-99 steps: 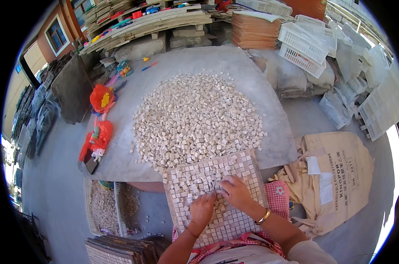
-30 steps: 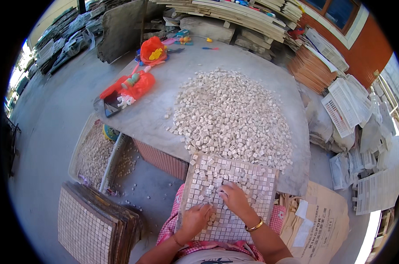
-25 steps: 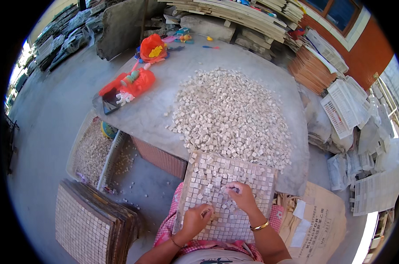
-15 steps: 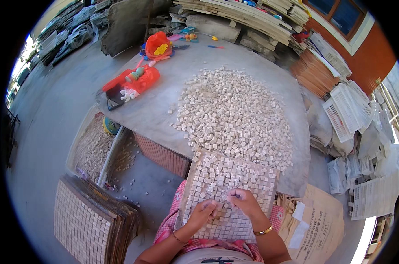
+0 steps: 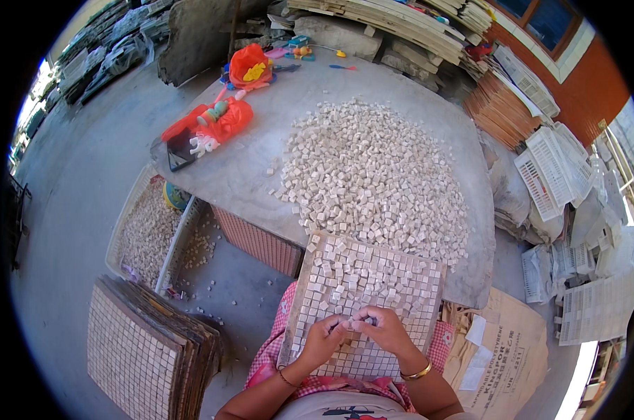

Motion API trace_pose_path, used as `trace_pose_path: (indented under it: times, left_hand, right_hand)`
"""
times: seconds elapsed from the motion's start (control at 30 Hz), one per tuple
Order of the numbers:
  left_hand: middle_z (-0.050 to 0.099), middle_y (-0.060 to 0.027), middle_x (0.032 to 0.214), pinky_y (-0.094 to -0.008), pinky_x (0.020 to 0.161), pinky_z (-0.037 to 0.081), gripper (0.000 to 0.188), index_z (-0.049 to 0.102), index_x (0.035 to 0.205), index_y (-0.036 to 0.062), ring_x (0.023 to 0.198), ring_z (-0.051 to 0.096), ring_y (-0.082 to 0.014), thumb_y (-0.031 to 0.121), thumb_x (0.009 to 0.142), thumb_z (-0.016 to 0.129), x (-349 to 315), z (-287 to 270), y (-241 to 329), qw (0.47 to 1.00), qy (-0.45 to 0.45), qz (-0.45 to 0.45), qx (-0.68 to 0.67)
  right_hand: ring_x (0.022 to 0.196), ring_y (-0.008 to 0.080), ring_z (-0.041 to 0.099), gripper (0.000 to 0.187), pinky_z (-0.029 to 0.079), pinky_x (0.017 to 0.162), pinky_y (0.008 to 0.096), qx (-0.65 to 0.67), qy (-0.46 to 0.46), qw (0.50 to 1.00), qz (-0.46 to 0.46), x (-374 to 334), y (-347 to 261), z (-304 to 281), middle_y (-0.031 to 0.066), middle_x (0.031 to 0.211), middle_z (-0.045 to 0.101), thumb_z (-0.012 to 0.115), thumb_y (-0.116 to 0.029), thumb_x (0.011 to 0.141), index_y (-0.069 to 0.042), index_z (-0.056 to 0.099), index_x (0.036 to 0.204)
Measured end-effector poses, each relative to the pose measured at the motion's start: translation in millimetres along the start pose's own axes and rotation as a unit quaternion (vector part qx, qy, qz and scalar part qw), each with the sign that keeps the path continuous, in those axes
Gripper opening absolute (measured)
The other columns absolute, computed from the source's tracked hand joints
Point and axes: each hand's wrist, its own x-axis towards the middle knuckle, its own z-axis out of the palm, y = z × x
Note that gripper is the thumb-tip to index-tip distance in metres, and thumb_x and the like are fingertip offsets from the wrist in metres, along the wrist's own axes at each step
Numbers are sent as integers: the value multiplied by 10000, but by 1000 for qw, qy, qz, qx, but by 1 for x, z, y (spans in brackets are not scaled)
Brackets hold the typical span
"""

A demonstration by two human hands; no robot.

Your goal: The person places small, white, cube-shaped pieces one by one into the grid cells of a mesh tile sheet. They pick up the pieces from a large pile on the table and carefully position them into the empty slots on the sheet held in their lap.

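A square mosaic board [image 5: 294, 336] rests across my lap, its grid slots filled with small pale stone cubes. Loose stone cubes [image 5: 338, 269] lie scattered on its upper left part. Above the board's lower middle, my left hand [image 5: 324, 339] and my right hand [image 5: 383, 331] meet at the fingertips, both closed in a pinch. Something small and pale shows where the fingertips touch, too small to make out. Beyond the board's far edge a large heap of stone cubes [image 5: 376, 175] covers much of the grey table [image 5: 254, 168].
At the left stands a stack of filled mosaic boards [image 5: 131, 350], and behind it a white crate [image 5: 117, 259] of stone chips. Red plastic bags [image 5: 233, 119] and a dark phone-like slab [image 5: 180, 150] lie at the table's left edge. Right of me are a paper sack [image 5: 513, 350] and white plastic baskets [image 5: 548, 171].
My hands have come together: the right hand moved slightly left and down, and the left slightly right, so the fingertips now meet. The view has shifted slightly.
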Motion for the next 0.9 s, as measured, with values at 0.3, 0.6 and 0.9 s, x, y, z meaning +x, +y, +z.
trace_pose_path:
  times: [0.3,0.6,0.9]
  left_hand:
    - [509,14,728,-159,472,315,201,552,938,50,534,385,-25,248,918,525,-7,-10,-5,925,-105,-193,-310]
    - [584,-16,860,-226,702,447,137,579,945,4,796,524,-67,119,870,586,-8,-7,-2,990,-47,-56,-120]
    - [574,-25,855,-182,563,382,141,552,990,25,712,494,-53,73,860,532,-14,-8,-2,980,-82,-95,-154]
  right_hand:
    - [726,106,566,147,443,618,232,-27,-6,999,-45,-10,-13,-1,45,843,643,643,-118,785,-28,645,902]
    - [739,70,545,166,452,649,222,38,13,999,20,-15,1,1,25,857,646,638,-112,802,-24,632,943]
    - [705,172,596,118,463,625,272,-96,23,993,-67,-5,0,-1,88,831,639,638,-109,780,-35,639,872]
